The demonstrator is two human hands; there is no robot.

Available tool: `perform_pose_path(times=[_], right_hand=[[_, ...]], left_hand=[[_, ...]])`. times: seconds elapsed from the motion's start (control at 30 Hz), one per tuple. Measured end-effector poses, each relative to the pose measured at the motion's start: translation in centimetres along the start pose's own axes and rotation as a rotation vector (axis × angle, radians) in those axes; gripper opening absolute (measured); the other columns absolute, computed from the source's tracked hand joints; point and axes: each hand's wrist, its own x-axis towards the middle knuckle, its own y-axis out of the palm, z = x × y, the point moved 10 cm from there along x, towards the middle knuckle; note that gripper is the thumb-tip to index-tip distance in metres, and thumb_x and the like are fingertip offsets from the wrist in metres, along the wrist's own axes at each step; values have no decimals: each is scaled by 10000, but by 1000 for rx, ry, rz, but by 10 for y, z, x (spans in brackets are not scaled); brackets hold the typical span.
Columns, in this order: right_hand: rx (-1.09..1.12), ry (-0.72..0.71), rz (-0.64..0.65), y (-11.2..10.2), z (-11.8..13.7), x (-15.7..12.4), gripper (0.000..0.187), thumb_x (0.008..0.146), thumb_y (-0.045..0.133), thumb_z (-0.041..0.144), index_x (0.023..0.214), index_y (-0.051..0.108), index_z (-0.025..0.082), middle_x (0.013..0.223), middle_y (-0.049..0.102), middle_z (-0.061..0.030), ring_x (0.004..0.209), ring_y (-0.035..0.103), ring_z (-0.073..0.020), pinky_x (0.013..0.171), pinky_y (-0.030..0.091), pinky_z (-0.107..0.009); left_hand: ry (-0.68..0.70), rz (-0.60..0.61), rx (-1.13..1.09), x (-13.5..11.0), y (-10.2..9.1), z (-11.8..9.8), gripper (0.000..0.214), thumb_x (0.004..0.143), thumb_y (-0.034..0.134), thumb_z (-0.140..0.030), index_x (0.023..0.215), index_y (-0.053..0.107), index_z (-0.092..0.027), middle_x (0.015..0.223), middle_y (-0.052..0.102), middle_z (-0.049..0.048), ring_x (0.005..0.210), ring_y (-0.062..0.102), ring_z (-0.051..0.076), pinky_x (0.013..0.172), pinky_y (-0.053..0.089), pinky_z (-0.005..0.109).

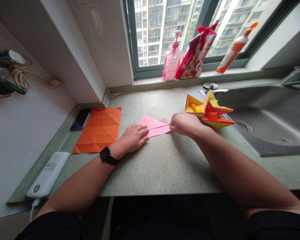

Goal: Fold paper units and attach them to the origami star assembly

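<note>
A folded piece of pink paper [155,127] lies flat on the countertop between my hands. My left hand [135,136] rests with its fingers stretched over the paper's left part, pressing it down. At the paper's right tip, my right hand [183,124] pinches the corner between thumb and fingers. A creased orange sheet [97,130] lies unfolded to the left of my left hand. Just beyond my right hand stand folded paper pieces [210,111] in yellow and orange, partly hidden by that hand and wrist.
A steel sink [272,116] is sunk into the counter [150,170] at the right. At the left lie a dark phone [81,119] and a white power bank [48,174] with a cable. A pink pump bottle [172,61], a red bag [196,55] and an orange-white bottle [231,55] stand on the windowsill.
</note>
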Motion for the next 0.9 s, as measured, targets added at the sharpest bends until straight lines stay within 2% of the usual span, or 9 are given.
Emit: perform_pose_path(times=[0.1, 0.13, 0.17, 0.3, 0.43, 0.6, 0.77, 0.9], right_hand=[[47, -26, -241, -23, 17, -5, 341, 1052, 548, 267, 1072, 886, 224, 1222, 822, -125, 1067, 735, -293, 856, 540, -384], [94, -74, -321, -28, 27, -8, 367, 1082, 515, 277, 1135, 876, 235, 1269, 811, -115, 1099, 725, -287, 888, 544, -392], [135, -161, -332, -26, 41, -10, 359, 1090, 520, 280, 1175, 867, 245, 1285, 806, -106, 1107, 719, -278, 907, 548, -392], [220, -381, -208, 6, 79, -10, 301, 1049, 618, 216, 1237, 849, 260, 1275, 812, -85, 1090, 714, -253, 969, 560, -389], [212, -449, -105, 28, 88, -6, 256, 1075, 628, 272, 1132, 877, 271, 1282, 807, -84, 1106, 698, -268, 1026, 542, -422], [193, -443, -56, 31, 86, -4, 284, 1095, 599, 300, 1137, 879, 272, 1314, 793, -86, 1127, 685, -279, 1038, 523, -430], [195, -437, -44, 31, 86, -6, 291, 1099, 588, 308, 1185, 866, 300, 1350, 780, -75, 1147, 676, -274, 1046, 508, -426], [196, -437, -49, 31, 87, -7, 296, 1100, 580, 314, 1167, 867, 301, 1349, 776, -77, 1139, 671, -276, 1047, 503, -439]], left_hand=[[-11, 7, -13, 0, 1, 2, 418, 1137, 527, -431, 1471, 664, -220, 1604, 623, 129, 1498, 546, 322, 1266, 408, 546], [-21, 7, -18, 0, 1, 3, 431, 1134, 535, -435, 1490, 650, -223, 1612, 616, 129, 1503, 541, 321, 1272, 400, 550], [-30, 7, -23, 0, 2, 4, 443, 1131, 543, -438, 1509, 636, -226, 1619, 610, 128, 1510, 535, 319, 1278, 390, 554], [-26, 13, -26, 1, 4, 5, 425, 1134, 543, -431, 1510, 641, -258, 1635, 599, 105, 1521, 525, 309, 1306, 338, 566], [-11, -4, -24, 4, 2, 2, 396, 1148, 520, -418, 1479, 676, -268, 1587, 642, 95, 1482, 556, 297, 1278, 366, 539], [-14, -46, 27, 5, -6, 0, 331, 1145, 521, -368, 1330, 767, -248, 1502, 700, 81, 1394, 607, 286, 1216, 419, 509], [-94, -102, 132, -4, -19, 8, 302, 1117, 564, -368, 1157, 843, -259, 1463, 720, 92, 1312, 622, 324, 1170, 437, 557], [-154, -106, 190, -14, -32, 14, 354, 1118, 547, -377, 1084, 865, -224, 1408, 745, 115, 1281, 627, 338, 1144, 460, 557]])
